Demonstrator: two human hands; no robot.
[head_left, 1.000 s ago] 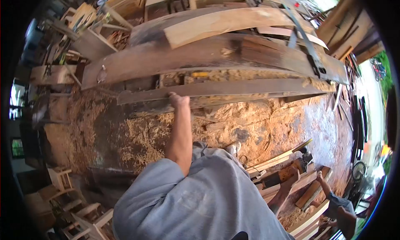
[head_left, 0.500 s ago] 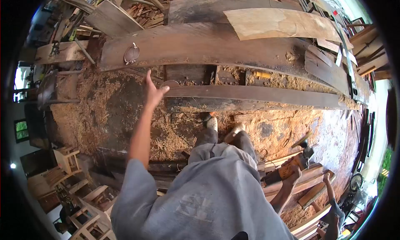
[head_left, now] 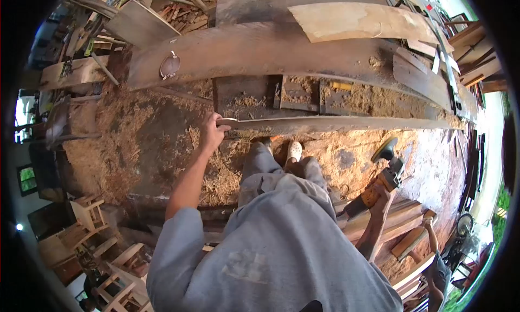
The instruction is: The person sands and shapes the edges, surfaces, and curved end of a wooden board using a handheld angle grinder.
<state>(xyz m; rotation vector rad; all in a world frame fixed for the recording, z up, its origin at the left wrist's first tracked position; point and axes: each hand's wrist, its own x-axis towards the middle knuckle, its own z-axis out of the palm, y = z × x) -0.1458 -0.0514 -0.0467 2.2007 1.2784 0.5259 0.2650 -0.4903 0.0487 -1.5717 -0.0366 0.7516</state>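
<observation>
My left hand (head_left: 212,133) is closed around the rounded left end of a long narrow board (head_left: 336,123). The board stands tilted on its edge over the shavings, in front of my feet. My right hand (head_left: 382,197) grips the body of a yellow and black angle grinder (head_left: 374,193), held off to my right. A round dark pad (head_left: 384,149) sits at the tool's far end. Beyond the narrow board lies a wide brown board (head_left: 244,55), with a small round disc (head_left: 170,67) on its left part.
Wood shavings (head_left: 122,133) cover the floor. A pale plank (head_left: 368,21) lies across the far boards. Stacked timber (head_left: 390,220) lies at the lower right, where another person's arm (head_left: 432,236) reaches a wood piece. Chair frames (head_left: 116,258) stand at the lower left.
My left hand has gone from spread above the board's end to closed on it. The narrow board has tipped from flat onto its edge. The grinder has moved up and forward.
</observation>
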